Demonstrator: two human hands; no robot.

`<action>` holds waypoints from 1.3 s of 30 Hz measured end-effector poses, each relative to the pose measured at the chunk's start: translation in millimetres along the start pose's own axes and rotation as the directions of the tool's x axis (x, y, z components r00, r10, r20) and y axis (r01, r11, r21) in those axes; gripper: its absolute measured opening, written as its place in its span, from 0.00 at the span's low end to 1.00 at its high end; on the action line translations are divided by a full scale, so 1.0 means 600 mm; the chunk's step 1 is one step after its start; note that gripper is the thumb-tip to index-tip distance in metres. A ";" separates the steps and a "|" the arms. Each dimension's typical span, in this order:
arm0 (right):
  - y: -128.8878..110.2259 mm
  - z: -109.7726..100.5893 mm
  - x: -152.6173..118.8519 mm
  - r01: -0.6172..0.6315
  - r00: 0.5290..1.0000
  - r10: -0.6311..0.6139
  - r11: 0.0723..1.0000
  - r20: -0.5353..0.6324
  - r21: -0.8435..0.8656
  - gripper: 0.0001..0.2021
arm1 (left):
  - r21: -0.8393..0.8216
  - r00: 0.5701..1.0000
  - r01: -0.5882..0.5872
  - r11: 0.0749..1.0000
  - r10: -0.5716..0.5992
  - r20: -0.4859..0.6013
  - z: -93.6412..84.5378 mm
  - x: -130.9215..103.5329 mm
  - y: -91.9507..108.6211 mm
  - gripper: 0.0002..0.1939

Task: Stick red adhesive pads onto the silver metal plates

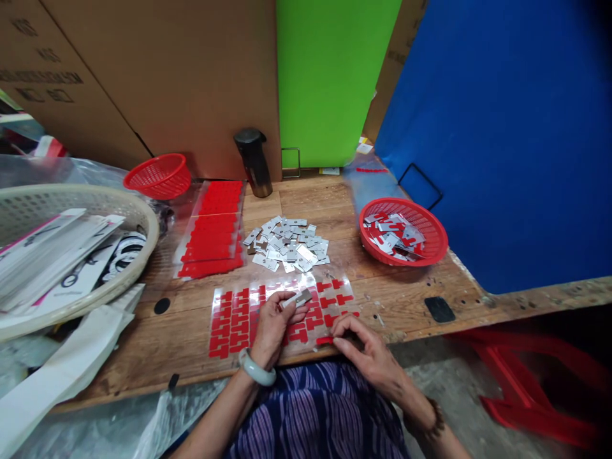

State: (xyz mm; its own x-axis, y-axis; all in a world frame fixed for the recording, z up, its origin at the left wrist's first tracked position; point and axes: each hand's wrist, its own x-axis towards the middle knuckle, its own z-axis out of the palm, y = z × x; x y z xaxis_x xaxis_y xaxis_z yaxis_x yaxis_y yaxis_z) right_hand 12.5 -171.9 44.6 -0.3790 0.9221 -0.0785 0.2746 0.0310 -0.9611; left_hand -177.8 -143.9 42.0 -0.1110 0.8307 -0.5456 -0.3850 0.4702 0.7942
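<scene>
My left hand [273,326], a pale bangle at its wrist, pinches a small silver metal plate [303,297] over a clear sheet. My right hand [367,354] is at the sheet's near edge, thumb and forefinger closed on a red T-shaped sticker [325,341]. Rows of similar red stickers [220,324] cover the clear sheet [351,287], partly hidden under my left hand. Beyond it lies a loose pile of silver metal plates [289,245]. A red basket [433,242] to the right holds more plates, several with red on them.
Stacked sheets of red stickers [215,229] lie left of the pile. Behind stand a dark bottle [255,162] and a red basket [160,177]. A large pale basket [143,255] with printed cards is at far left. Green [329,83] and blue [507,146] panels rise behind.
</scene>
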 end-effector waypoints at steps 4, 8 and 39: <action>-0.015 -0.001 0.016 -0.082 0.986 0.087 0.996 -0.140 0.046 0.05 | -0.035 0.993 0.113 0.993 -0.111 0.039 -0.002 -0.005 0.017 0.06; -0.031 0.005 0.041 -0.070 0.969 0.079 0.996 -0.233 0.049 0.05 | -0.031 0.984 0.154 0.988 -0.150 0.095 -0.004 -0.019 0.031 0.04; -0.046 0.029 0.068 -0.039 0.982 0.031 0.999 -0.186 -0.038 0.04 | 0.035 0.971 0.170 0.985 -0.173 0.166 0.003 -0.033 0.034 0.09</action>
State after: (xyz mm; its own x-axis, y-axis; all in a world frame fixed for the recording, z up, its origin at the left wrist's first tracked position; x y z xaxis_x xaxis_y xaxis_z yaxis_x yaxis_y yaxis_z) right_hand -25.8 -141.7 63.5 -0.1995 0.9782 -0.0576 0.3219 0.0099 -0.9467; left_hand -181.9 -150.5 69.5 0.1112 0.7743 -0.6229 -0.3661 0.6146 0.6987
